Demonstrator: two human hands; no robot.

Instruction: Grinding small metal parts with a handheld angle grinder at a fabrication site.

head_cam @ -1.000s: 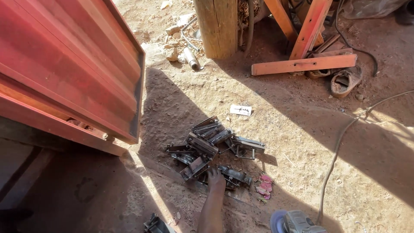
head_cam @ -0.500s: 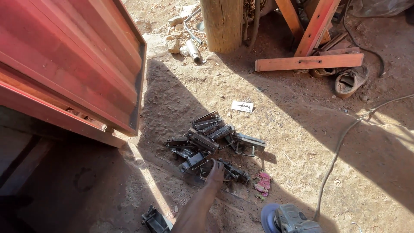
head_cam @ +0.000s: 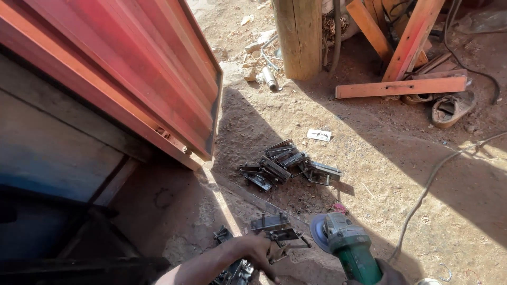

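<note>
- The left hand [head_cam: 259,252], at the bottom centre of the frame, is curled with its fingers closed around a dark metal bracket piece [head_cam: 277,228], which it holds just above the dirt ground [head_cam: 380,174].
- The right hand [head_cam: 388,272] shows only at the bottom edge, right of centre, wrapped around the body of a green angle grinder [head_cam: 346,245]; how tightly its fingers close cannot be told, as most of it is cut off.
- The grinder's disc [head_cam: 318,233] points toward the upper left and sits just beside the held bracket piece.
- A pile of similar dark metal pieces [head_cam: 288,163] lies on the ground in the middle of the frame, well apart from both hands.
- A red corrugated metal sheet [head_cam: 132,63] fills the upper left.
- A wooden post [head_cam: 298,37] stands at the top centre.
</note>
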